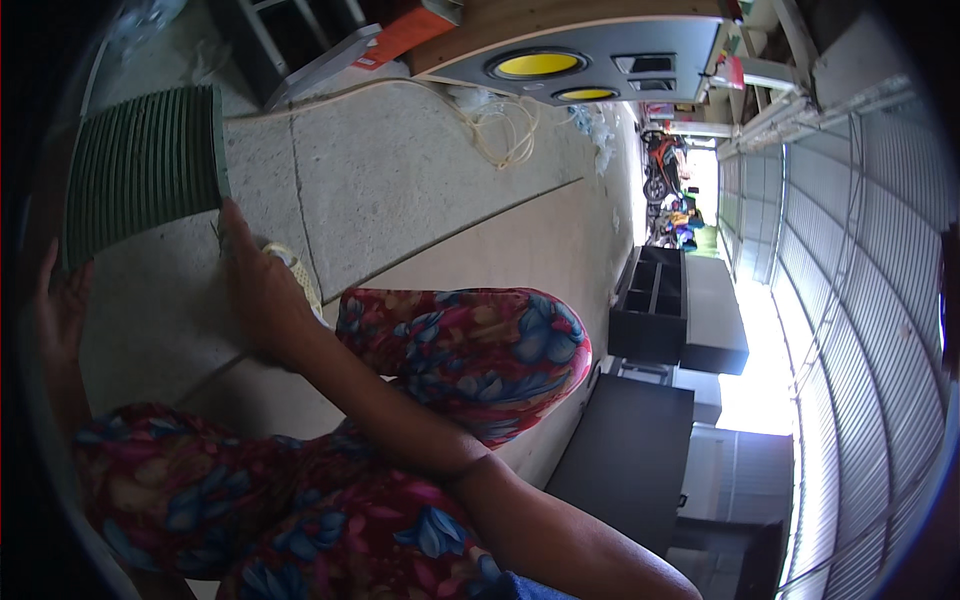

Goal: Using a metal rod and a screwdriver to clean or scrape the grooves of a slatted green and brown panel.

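Observation:
A dark green ribbed panel [148, 165], with many parallel grooves, is at the upper left over the concrete floor. My right hand [265, 295] is at its near right corner, one finger stretched along the edge and the other fingers partly hidden. At the near left corner, my left hand [62, 315] has the panel's edge between its fingers; this part is dim near the picture's rim. Just beyond my right hand, a foot in a light yellowish shoe [290, 265] rests on the floor. Flower-patterned trousers [450, 350] cover my bent legs.
A thin pale hose [505, 150] lies coiled on the concrete [370, 170]. Grey cabinets with yellow round panels [540, 66] stand at the top, beside an orange-red box [410, 35]. Dark cabinets [625, 450] are at the right. Motorbikes [660, 175] are farther off.

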### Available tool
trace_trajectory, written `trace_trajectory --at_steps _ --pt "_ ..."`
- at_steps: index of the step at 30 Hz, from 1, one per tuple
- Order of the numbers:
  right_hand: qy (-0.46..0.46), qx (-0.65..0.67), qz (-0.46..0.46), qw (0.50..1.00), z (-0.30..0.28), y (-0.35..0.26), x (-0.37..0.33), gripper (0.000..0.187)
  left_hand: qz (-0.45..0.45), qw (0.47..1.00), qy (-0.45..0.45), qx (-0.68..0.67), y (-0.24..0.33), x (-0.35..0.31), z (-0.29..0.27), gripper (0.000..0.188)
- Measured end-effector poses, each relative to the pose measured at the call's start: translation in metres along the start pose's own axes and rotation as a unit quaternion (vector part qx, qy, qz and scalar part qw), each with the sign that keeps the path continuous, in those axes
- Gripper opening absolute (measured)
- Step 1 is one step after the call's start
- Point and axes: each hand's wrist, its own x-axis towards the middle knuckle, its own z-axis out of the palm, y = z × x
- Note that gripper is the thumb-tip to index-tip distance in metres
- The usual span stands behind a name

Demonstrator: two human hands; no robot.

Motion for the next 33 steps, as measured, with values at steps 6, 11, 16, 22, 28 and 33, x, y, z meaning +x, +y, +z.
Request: trace_trajectory --at_steps 6,11,16,22,28,33 --pt "0.042 0.001 0.05 0.998 -0.043 0.015 0.013 0.071 -0.017 0.996 0.01 0.089 -0.009 0.08 0.141 0.039" --pt "-0.019 0.045 0.114 0.992 -0.067 0.01 0.014 0.069 -0.054 0.995 0.032 0.081 -0.009 0.075 0.189 0.038" --pt "-0.011 0.029 0.104 0.994 -0.074 0.006 0.009 0.069 -0.045 0.994 0.034 0.092 -0.01 0.055 0.213 0.039" --pt "0.0 0.039 0.081 0.996 -0.068 0.007 0.002 0.07 -0.032 0.994 0.047 0.09 -0.011 0.037 0.218 0.04" --pt "0.007 0.026 0.073 0.997 -0.059 0.006 -0.011 0.075 -0.039 0.995 0.041 0.079 -0.01 0.012 0.206 0.04" --pt "-0.009 0.019 0.078 0.997 -0.057 -0.009 -0.024 0.076 -0.036 0.997 0.037 0.065 -0.004 -0.01 0.199 0.041"
